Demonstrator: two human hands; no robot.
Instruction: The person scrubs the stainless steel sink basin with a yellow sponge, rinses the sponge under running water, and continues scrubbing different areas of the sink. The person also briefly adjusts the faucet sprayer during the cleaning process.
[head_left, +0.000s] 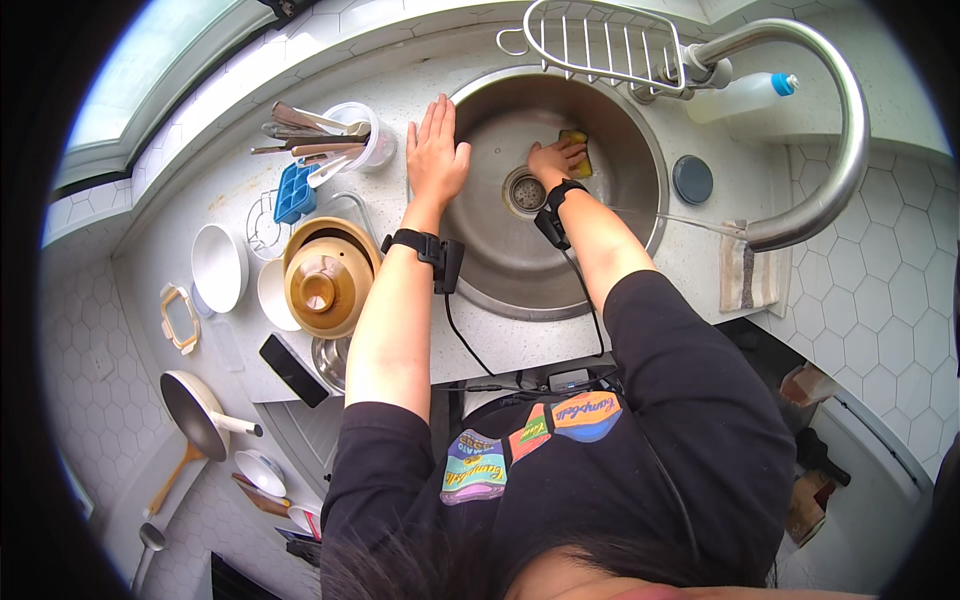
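Observation:
My right hand (553, 160) is down inside the round stainless-steel sink (480, 247), its fingers over a yellow-and-green sponge (576, 153) against the basin. Part of the sponge is hidden beneath the fingers. Just in front of that hand is the drain strainer (527, 193). A thin stream of water (694, 221) runs from the curved faucet (844, 150) towards the basin. My left hand (437, 157) lies flat at the sink's left rim, fingers straight, thumb apart, holding nothing. Both wrists wear black straps with cabled devices.
Left of the sink stand a utensil tub (382, 146), a blue ice tray (295, 193), a lidded brown pot (330, 281), a white bowl (220, 268) and a phone (293, 370). A wire rack (607, 45) overhangs the sink's back. A bottle (739, 97) and cloth (739, 277) lie right.

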